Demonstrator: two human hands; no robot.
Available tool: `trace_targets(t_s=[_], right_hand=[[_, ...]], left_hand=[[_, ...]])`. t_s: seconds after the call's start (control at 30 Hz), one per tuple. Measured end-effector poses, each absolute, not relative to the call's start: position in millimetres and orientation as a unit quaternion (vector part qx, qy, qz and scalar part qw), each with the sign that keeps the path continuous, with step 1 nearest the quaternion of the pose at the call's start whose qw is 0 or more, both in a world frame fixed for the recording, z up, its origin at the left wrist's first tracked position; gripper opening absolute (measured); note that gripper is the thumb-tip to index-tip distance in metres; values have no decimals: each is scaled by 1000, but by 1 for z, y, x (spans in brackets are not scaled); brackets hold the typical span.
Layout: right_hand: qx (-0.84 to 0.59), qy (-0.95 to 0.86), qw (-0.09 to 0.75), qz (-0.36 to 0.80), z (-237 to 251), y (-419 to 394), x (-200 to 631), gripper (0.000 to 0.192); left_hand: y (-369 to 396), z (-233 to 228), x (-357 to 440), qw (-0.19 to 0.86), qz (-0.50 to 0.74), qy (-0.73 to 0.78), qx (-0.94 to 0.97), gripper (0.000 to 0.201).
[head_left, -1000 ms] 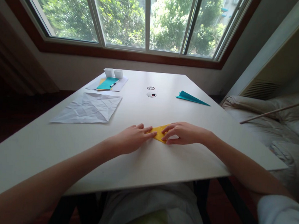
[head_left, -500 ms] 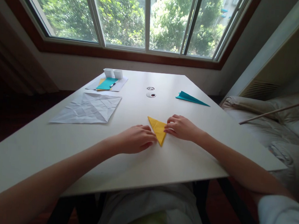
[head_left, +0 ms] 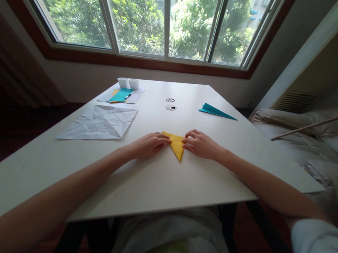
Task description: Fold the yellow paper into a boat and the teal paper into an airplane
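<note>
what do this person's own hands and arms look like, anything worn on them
The left hand and right hand are bare, with no gloves, rings or watch visible. A pale, whitish sleeve covers the upper part of the right arm, leaving its forearm uncovered. The left arm shows no sleeve within the picture.
</note>
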State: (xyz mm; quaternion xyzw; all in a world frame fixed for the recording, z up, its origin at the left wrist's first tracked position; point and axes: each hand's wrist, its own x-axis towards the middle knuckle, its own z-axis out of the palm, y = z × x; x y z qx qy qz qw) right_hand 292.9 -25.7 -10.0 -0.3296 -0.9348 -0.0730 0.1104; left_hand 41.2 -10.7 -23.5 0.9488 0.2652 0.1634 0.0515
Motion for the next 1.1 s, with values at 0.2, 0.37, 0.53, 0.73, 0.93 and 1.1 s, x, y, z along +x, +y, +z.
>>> trace_targets(t_s=[0.2, 0.37, 0.53, 0.73, 0.93, 1.1], right_hand=[[-375, -918, 79, -105, -5, -36, 286, 55], [-335, -936, 68, -81, -9, -34, 287, 63], [-304, -947, 66, -78, -11, -31, 288, 57], [-310, -941, 103, -93, -10, -33, 285, 64], [-282, -944, 143, -95, -9, -35, 282, 34], [-280, -951, 127, -40, -10, -35, 281, 22]], left_hand=[[-28, -14, 56, 72, 174, 255, 949, 23], [-31, -13, 57, 92, 185, 273, 939, 21], [-28, -14, 55, 95, 180, 256, 945, 22], [-30, -12, 55, 79, 180, 248, 949, 23], [-32, -11, 53, 68, 174, 261, 947, 22], [-31, -12, 54, 52, 164, 266, 948, 23]])
